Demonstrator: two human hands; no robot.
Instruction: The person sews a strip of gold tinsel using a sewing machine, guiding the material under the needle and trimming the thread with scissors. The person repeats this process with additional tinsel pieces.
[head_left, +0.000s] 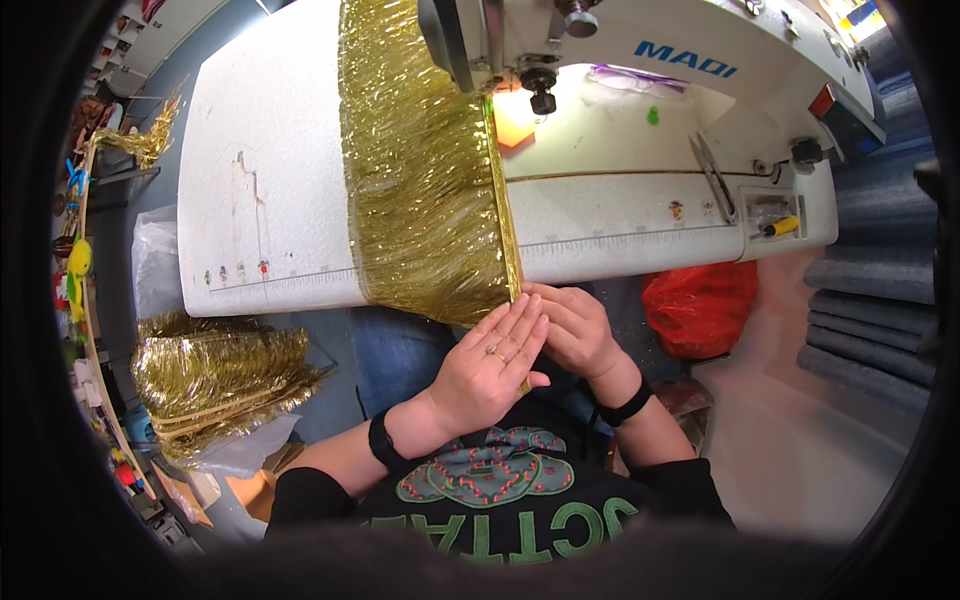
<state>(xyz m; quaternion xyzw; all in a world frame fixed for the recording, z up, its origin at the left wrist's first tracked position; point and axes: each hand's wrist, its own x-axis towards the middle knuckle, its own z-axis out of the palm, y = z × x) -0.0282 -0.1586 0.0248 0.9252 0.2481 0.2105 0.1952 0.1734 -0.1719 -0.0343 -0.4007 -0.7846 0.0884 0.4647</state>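
A gold tinsel fringe lies across the sewing machine bed and hangs over its near edge. Its bound gold band runs from the needle area of the sewing machine straight down to my hands. My left hand, with a ring on one finger, has its fingers laid along the near end of this band. A bit of gold strip shows by its thumb. Pressed against it, my right hand grips the band's edge with bent fingers. Its fingertips are partly hidden behind the left hand.
Thread snips lie right on the bed, beside a recess holding a yellow-handled screwdriver. A red plastic bag sits below. More gold fringe is heaped at lower left. Dark folded fabric is stacked at right.
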